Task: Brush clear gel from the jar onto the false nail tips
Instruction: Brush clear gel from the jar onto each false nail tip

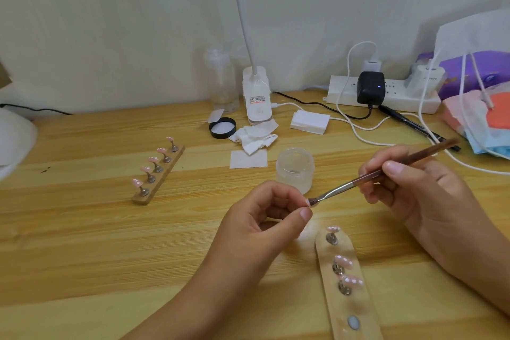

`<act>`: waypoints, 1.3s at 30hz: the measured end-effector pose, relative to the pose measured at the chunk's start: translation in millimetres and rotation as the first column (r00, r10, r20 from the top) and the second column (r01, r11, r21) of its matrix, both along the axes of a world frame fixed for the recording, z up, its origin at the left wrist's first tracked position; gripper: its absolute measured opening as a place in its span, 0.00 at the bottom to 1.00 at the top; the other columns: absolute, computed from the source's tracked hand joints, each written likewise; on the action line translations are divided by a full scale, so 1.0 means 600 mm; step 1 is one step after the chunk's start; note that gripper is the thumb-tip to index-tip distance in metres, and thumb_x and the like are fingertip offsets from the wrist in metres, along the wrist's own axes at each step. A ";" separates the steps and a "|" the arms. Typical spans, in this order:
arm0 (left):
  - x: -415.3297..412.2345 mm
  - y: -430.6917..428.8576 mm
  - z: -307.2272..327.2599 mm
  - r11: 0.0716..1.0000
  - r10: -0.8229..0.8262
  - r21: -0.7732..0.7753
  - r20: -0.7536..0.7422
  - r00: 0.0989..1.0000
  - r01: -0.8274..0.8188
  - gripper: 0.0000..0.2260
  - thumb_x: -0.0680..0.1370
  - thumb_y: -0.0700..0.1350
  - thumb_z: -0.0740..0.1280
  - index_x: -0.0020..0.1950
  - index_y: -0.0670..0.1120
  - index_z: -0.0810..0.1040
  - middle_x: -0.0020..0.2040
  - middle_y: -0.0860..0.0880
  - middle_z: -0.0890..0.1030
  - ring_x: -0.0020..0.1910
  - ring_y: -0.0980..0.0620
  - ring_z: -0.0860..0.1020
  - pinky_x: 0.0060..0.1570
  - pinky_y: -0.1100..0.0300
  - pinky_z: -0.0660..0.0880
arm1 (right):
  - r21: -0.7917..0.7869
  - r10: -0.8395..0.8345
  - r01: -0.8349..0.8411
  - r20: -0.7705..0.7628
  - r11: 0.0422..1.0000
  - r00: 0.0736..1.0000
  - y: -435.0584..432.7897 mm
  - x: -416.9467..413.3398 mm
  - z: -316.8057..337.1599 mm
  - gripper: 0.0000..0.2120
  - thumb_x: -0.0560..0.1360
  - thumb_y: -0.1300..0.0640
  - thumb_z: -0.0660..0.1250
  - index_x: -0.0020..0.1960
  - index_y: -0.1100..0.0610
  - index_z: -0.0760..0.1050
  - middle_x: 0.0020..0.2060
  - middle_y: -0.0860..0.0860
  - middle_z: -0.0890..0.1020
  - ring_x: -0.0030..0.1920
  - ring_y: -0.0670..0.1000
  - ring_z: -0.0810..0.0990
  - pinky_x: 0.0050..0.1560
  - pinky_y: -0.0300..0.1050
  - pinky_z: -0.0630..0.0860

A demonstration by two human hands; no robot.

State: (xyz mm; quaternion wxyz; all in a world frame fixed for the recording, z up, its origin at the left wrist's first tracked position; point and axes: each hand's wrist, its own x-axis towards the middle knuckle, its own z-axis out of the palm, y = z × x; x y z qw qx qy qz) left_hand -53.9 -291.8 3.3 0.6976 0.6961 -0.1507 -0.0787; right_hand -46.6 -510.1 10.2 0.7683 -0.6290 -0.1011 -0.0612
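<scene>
My left hand [262, 218] pinches a small pink nail tip [307, 202] between thumb and fingers above the table. My right hand [408, 188] grips a brown-handled brush [386, 171]; its bristle end touches that tip. The open clear gel jar [295, 168] stands just behind the brush. Below my hands lies a wooden holder strip [356, 309] carrying three pink tips on metal pegs and one bare magnet. A second wooden strip [160, 174] with several pink tips sits to the left.
The black jar lid [222, 127], crumpled wipes [255, 136] and a pad stack [310, 121] lie behind the jar. A clip lamp [256, 96], clear bottle [220, 80], power strip [383, 94] with cables and a purple box [474, 72] line the wall.
</scene>
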 end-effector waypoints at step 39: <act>-0.003 -0.003 0.009 0.999 0.030 -0.026 -0.047 0.998 -0.031 0.05 0.71 0.44 0.71 0.40 0.55 0.82 0.37 0.56 0.81 0.35 0.60 0.77 0.37 0.71 0.73 | 0.001 -0.057 0.057 0.172 0.998 0.984 -0.007 -0.010 -0.002 0.08 0.71 0.55 0.64 0.42 0.50 0.82 0.38 0.50 0.81 0.38 0.48 0.80 0.44 0.38 0.78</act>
